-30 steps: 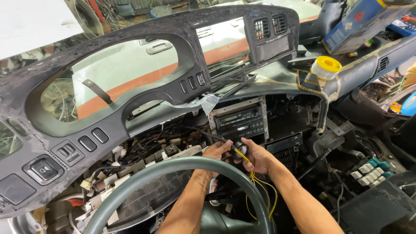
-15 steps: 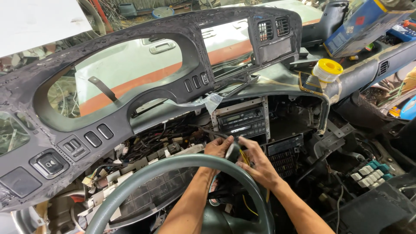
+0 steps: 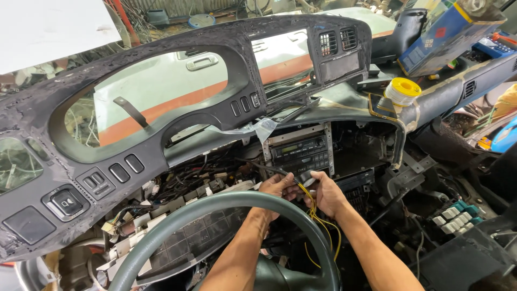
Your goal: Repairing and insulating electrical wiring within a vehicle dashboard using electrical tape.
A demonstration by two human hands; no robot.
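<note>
Both our forearms reach forward over the green steering wheel (image 3: pixel 177 215) rim. Our left hand (image 3: pixel 277 187) and right hand (image 3: pixel 327 195) meet just below the car radio (image 3: pixel 300 152). Fingers of both are closed narrow, pinching a bundle of yellow wires (image 3: pixel 318 221) between them. Far right: a yellow tape roll (image 3: pixel 404 89) on the stripped dash, a blue carton (image 3: pixel 439 40) beyond it.

daylight fills a cluttered workshop seen through the stripped car's front, with a white and orange vehicle side (image 3: pixel 177 91) outside and tangled wires (image 3: pixel 156 11) piled behind.
</note>
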